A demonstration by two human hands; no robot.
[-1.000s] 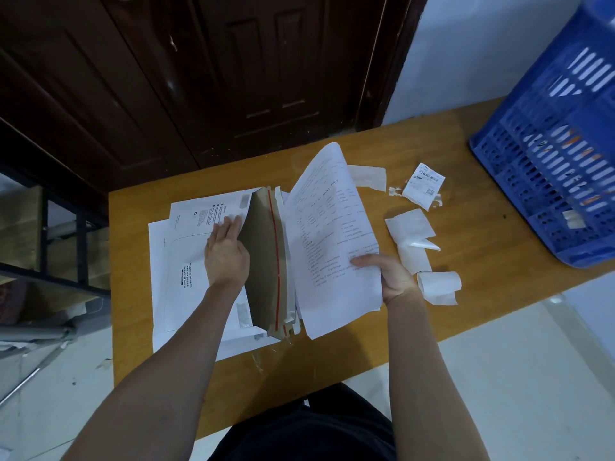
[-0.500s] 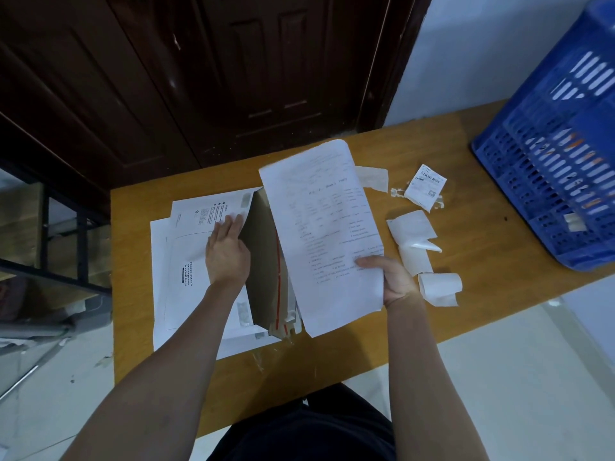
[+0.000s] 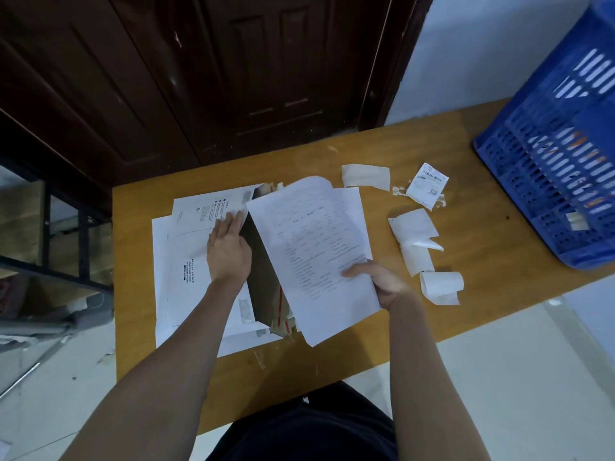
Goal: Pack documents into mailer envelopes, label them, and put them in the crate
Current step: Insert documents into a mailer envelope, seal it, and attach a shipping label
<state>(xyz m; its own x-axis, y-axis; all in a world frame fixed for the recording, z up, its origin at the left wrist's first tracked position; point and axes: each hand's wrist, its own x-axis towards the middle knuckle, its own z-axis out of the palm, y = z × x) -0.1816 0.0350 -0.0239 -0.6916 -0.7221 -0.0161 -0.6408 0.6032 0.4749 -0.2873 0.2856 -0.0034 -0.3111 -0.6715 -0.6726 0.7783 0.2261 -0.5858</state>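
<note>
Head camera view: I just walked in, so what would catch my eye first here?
Probably the printed document gripped by the right hand at the table's middle, over an open mailer envelope whose mouth the flat left hand holds apart. Next, the big blue crate at the table's far right corner. Between them lie curled white paper scraps and a small barcode label.
</note>
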